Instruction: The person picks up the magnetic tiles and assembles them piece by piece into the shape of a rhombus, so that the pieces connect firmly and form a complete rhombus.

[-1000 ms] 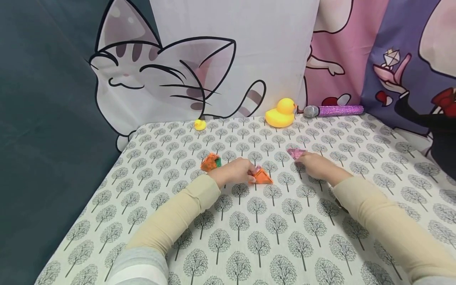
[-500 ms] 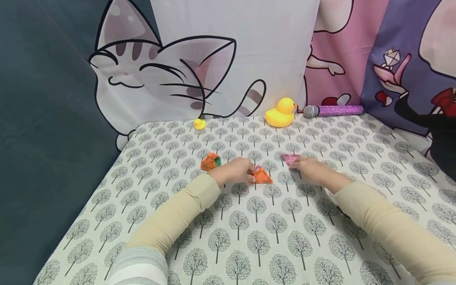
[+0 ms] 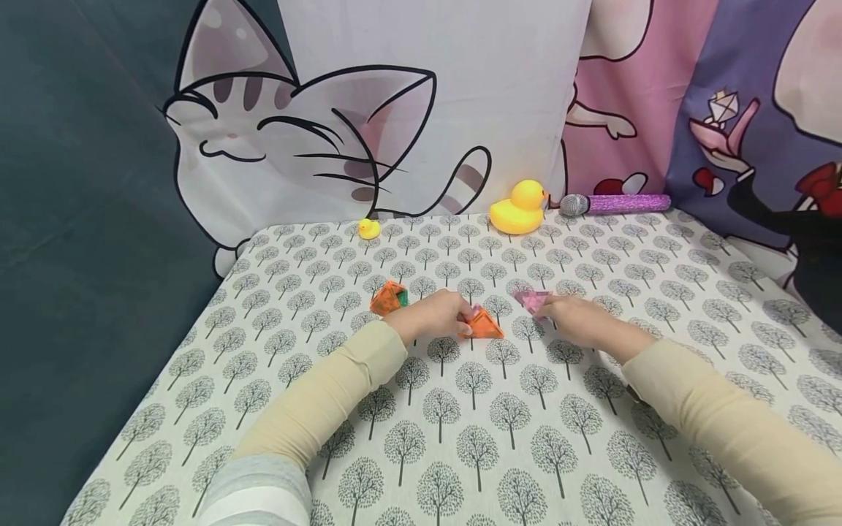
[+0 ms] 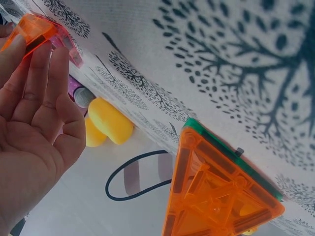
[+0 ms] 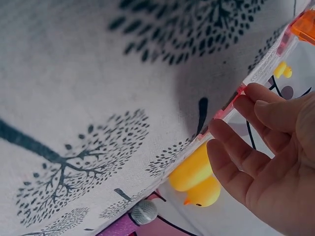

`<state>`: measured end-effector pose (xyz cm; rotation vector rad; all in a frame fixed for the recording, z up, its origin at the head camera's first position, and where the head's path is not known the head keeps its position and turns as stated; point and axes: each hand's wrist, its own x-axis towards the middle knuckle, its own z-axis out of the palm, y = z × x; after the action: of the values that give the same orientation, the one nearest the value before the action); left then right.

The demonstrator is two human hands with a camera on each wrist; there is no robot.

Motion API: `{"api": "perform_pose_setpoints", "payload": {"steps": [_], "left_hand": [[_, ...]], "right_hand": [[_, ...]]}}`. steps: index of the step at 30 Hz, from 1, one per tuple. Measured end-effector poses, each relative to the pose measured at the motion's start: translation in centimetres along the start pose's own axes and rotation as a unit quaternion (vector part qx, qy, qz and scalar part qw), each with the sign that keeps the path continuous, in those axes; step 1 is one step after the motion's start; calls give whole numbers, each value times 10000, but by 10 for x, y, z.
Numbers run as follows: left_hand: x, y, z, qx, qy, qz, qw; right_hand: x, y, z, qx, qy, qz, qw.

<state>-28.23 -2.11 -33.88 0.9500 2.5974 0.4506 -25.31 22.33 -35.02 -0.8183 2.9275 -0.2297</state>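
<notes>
My left hand point(image 3: 442, 315) pinches an orange triangular magnetic tile point(image 3: 485, 326) near the middle of the cloth. A bit of pink tile shows behind the orange one, and in the left wrist view a pink tile point(image 4: 74, 53) lies against it. To the right, my right hand point(image 3: 574, 315) holds a pink triangular magnetic tile point(image 3: 531, 301) by its near edge, low over the cloth. A short gap separates it from the orange tile. Left of my left hand, an orange and green tile pyramid point(image 3: 388, 298) stands on the cloth, its green side point(image 4: 236, 156) partly showing.
At the back of the tree-patterned cloth point(image 3: 473, 424) are a small yellow duck point(image 3: 369, 229), a larger yellow duck point(image 3: 520, 209) and a purple microphone point(image 3: 618, 204). A cat-printed curtain point(image 3: 316, 146) hangs behind the table.
My right hand has moved left and slightly nearer with the pink tile, towards the orange tile. The left hand has stayed in place.
</notes>
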Motion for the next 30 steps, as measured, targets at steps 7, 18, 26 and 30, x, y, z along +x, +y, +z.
{"api": "perform_pose_setpoints", "payload": {"steps": [7, 18, 26, 30], "left_hand": [[1, 0, 0, 55, -31, -82, 9999], [1, 0, 0, 223, 11, 44, 9997], [0, 2, -1, 247, 20, 33, 9997], [0, 3, -1, 244, -3, 28, 9997]], "right_hand": [[-1, -1, 1, 75, -31, -78, 9999], [7, 2, 2, 235, 505, 167, 9983], [20, 13, -5, 71, 515, 1085, 9927], [26, 19, -6, 161, 111, 1359, 9905]]}}
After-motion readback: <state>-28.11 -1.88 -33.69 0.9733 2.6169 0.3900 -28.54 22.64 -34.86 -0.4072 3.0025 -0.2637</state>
